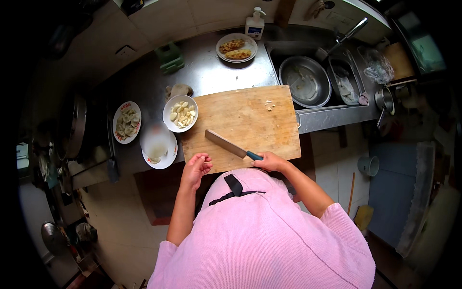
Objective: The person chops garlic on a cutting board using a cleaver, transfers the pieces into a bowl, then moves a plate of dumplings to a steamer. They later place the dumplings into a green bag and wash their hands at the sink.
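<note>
Right hand (pixel 270 162): fingers closed around grip end of knife (pixel 225 144), near edge of cutting board (pixel 231 108). Knife over near part of board, slanting away to left. Left hand (pixel 194 169): fingers half-curled, thumb close to fingertips, by board's near left corner; cannot tell whether anything small held. Bowl (pixel 166 115) of garlic cloves (pixel 183 115) at board's left edge. Pale scraps (pixel 269 104) on board, far right.

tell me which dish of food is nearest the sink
The plate holding two browned, oblong pieces, beside the pump bottle; the other dishes stand farther left.
</note>
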A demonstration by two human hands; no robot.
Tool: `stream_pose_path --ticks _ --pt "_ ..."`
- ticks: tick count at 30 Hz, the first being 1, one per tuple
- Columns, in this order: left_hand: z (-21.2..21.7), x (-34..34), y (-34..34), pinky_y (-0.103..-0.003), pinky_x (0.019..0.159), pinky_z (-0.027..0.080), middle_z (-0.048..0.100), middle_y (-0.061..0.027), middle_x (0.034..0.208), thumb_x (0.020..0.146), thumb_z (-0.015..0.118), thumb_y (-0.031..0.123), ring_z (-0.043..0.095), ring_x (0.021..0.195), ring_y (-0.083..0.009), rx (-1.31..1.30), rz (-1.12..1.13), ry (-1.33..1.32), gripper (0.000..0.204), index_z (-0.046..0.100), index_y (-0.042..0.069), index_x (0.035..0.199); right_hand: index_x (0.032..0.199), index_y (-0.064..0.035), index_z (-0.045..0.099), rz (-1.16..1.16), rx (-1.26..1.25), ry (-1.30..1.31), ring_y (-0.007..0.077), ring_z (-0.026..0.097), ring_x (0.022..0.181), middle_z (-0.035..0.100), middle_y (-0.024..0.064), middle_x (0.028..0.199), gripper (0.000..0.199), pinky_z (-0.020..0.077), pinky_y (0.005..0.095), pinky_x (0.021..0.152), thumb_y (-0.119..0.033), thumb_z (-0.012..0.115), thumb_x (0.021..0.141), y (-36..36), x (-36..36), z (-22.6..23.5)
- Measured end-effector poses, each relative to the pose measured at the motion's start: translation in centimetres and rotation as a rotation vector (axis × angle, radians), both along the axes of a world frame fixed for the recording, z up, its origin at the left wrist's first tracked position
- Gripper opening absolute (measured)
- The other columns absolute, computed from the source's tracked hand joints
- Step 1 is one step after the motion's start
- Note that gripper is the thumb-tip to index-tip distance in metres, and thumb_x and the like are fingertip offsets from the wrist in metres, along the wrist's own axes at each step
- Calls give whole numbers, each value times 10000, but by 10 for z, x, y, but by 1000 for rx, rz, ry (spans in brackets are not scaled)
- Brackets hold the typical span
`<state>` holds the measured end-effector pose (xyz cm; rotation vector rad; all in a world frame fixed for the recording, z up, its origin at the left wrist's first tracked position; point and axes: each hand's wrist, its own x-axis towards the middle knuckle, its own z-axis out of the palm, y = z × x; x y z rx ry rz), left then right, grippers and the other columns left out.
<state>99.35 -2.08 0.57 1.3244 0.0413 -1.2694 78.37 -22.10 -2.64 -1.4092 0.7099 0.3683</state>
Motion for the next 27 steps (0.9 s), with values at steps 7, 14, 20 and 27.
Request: stream_pose_path --ticks 7,14,20,27 --pt "-1 -4 1 -246 612 462 577 -47 848 852 468 155 575 696 -121 16 5 38 125 512 69 931 695 -104 438 -623 39 17 72 354 351 402 -23 490 215 277 225 321 -261 546 793 -46 -37 -1" --pt "-4 -8 4 -243 621 457 576 -43 859 852 473 174 563 701 -115 1 -12 68 150 514 66 948 663 -108 420 -692 12 17 78 357 339 403 -13 478 235 270 228 319 -256 532 808 -38 -54 16" --pt "2 0 3 -235 613 458 576 -43 854 852 471 166 563 697 -116 -10 -20 38 147 516 65 948 689 -83 487 -142 9 56 60 393 408 425 -31 512 185 301 211 372 -223 575 773 6 -52 28" --pt "4 1 14 -224 610 449 570 -37 847 853 466 164 562 684 -113 32 8 28 135 511 72 942 737 -87 535 -57 -89 180 60 427 438 450 -31 521 220 338 211 398 -292 616 732 1 -77 21"
